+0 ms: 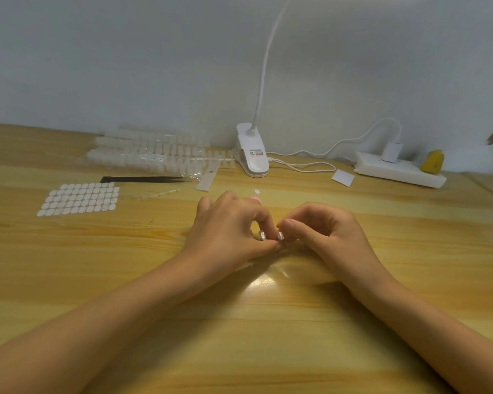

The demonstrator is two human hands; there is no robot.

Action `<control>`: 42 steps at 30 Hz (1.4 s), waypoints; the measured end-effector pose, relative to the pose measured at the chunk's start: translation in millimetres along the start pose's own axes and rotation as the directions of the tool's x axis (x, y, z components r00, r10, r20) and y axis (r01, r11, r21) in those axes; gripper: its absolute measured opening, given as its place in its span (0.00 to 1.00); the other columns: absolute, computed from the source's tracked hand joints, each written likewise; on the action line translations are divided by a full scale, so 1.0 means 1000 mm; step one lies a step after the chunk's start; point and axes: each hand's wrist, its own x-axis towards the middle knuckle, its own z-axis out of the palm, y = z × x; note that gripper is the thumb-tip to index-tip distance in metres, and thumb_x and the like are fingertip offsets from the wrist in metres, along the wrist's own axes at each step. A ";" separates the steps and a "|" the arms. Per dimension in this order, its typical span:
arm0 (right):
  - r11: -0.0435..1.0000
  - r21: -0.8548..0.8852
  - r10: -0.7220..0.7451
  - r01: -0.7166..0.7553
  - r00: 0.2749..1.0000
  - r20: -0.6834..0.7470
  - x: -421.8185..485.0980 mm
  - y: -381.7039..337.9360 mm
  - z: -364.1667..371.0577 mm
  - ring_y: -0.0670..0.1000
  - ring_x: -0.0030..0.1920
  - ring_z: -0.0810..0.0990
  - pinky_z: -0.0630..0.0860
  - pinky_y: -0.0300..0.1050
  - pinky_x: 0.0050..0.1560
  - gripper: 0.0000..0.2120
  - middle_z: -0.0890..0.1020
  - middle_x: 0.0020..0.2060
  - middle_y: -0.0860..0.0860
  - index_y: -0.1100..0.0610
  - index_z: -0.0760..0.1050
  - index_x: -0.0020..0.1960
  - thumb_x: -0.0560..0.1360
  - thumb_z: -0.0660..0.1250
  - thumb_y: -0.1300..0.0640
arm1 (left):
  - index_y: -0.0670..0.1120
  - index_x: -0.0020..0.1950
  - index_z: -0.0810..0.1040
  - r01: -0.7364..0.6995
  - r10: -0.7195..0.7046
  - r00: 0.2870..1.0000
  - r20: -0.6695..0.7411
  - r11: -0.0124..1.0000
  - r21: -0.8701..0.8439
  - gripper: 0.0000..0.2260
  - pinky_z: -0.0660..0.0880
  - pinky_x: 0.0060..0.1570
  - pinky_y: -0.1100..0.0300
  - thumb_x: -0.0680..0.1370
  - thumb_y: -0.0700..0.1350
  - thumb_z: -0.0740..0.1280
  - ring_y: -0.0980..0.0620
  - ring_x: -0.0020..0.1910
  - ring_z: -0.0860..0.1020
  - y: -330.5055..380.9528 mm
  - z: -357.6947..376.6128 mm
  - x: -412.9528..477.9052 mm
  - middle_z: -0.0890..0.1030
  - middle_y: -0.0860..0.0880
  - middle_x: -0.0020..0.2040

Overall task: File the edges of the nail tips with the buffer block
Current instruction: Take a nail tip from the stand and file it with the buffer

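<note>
- Left hand (228, 228): curled, nail tips (262, 235) fitted; grip I cannot tell.
- Right hand (325, 231): pinching at left fingertip.
- Buffer block (255, 198): probably the pink sliver at left hand's 12 o'clock.
- Step: I judge filing not begun; block needs lifting.

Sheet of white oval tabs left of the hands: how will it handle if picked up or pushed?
The tab sheet lies flat on the table, on a thin clear backing: probably floppy and very light. With no raised edge showing, it looks hard to pinch from above. A push would likely slide it, not roll it.
</note>
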 end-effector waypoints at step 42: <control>0.811 -0.568 0.012 0.139 0.967 0.254 -0.016 0.010 -0.067 0.41 0.46 0.77 0.77 0.38 0.44 0.09 0.79 0.46 0.37 0.41 0.80 0.49 0.70 0.75 0.50 | 0.62 0.64 0.71 -0.195 0.205 0.959 0.197 0.978 -0.068 0.24 0.69 0.48 0.70 0.69 0.65 0.65 0.67 0.49 0.72 -0.040 -0.030 -0.030 0.74 0.66 0.50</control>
